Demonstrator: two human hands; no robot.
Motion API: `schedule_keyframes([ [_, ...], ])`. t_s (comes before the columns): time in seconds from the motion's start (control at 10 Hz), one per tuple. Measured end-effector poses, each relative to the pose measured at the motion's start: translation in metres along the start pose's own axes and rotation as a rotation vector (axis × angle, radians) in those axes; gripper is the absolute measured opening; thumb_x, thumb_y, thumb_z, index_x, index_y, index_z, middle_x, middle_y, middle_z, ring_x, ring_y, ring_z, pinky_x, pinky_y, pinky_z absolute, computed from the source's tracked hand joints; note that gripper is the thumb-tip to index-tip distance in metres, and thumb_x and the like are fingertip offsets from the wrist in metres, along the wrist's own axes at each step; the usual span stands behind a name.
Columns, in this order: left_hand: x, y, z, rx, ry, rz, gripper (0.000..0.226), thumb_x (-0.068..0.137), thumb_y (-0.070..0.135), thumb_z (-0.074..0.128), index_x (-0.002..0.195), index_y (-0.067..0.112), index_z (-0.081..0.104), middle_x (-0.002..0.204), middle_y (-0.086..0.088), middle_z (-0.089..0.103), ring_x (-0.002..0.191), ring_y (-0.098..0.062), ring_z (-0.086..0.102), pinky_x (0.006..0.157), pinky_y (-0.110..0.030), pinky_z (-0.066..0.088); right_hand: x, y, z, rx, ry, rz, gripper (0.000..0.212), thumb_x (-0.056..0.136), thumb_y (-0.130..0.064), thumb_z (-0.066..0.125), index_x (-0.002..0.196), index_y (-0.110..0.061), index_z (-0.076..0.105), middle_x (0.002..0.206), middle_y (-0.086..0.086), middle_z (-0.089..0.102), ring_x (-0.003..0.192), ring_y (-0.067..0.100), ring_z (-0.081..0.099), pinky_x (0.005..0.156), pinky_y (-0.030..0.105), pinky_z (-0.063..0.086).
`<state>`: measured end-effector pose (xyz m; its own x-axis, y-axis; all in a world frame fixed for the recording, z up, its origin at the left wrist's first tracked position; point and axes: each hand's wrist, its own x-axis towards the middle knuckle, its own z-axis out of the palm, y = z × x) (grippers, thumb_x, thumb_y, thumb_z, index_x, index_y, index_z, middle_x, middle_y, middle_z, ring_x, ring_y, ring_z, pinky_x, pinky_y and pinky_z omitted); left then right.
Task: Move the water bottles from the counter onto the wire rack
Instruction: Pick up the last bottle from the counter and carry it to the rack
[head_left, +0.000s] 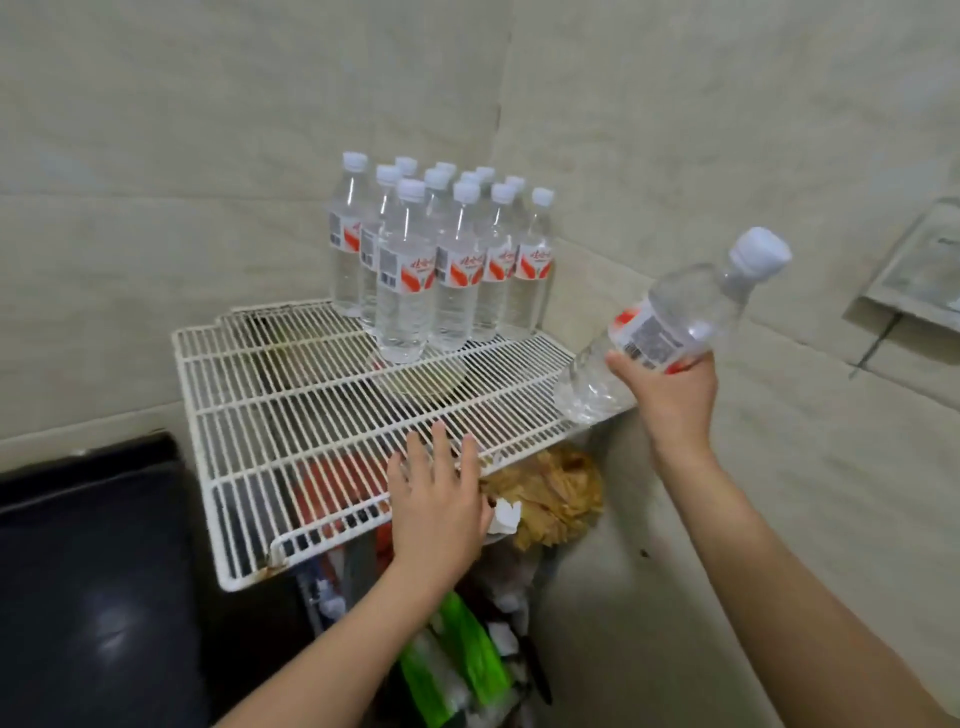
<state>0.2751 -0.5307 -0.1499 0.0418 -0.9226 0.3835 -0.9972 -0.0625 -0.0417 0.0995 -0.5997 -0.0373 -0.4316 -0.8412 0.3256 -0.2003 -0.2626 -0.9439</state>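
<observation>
A white wire rack (322, 415) fills the corner between two tiled walls. Several clear water bottles (441, 260) with white caps and red-and-white labels stand upright in rows at its back right. My right hand (670, 400) grips one more water bottle (670, 322) around its label, tilted with the cap pointing up and right, its base over the rack's right edge. My left hand (436, 499) lies flat, fingers spread, on the rack's front edge and holds nothing.
A black appliance (88, 571) sits at the lower left beside the rack. Under the rack lie crumpled brown paper (550, 499), green plastic packaging (462, 660) and other clutter. A small wall ledge (919, 270) juts out at the far right.
</observation>
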Motion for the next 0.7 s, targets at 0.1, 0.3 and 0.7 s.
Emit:
schedule_keyframes([
  [0.1,-0.001,0.001,0.006,0.078,0.052,-0.04,0.062,0.06,0.048,0.066,0.113,0.017,0.062,0.118,-0.016,0.065,0.105,-0.037,0.062,0.082,-0.052,0.049,0.054,-0.003,0.04,-0.045,-0.105,-0.014,0.063,0.051,-0.023,0.083,0.106,-0.008,0.055,0.104,0.007,0.067,0.092,0.021,0.065,0.085,0.035,0.053],
  [0.3,0.003,0.011,0.018,0.139,0.233,-0.148,0.047,0.072,0.049,0.047,0.109,0.022,0.06,0.118,-0.013,0.065,0.103,-0.034,0.064,0.089,-0.05,0.04,0.118,0.017,0.086,-0.129,-0.301,0.019,0.039,0.066,-0.019,0.077,0.095,-0.016,0.051,0.101,0.008,0.065,0.089,0.023,0.06,0.077,0.027,0.042],
  [0.7,0.006,0.02,0.018,0.16,0.321,-0.255,0.029,0.075,0.04,0.052,0.101,0.028,0.056,0.11,-0.007,0.069,0.099,-0.029,0.065,0.089,-0.045,0.037,0.144,0.046,0.094,-0.344,-0.46,0.005,0.083,0.07,-0.028,0.077,0.134,-0.004,0.03,0.134,0.021,0.047,0.123,0.037,0.046,0.101,0.043,0.038],
])
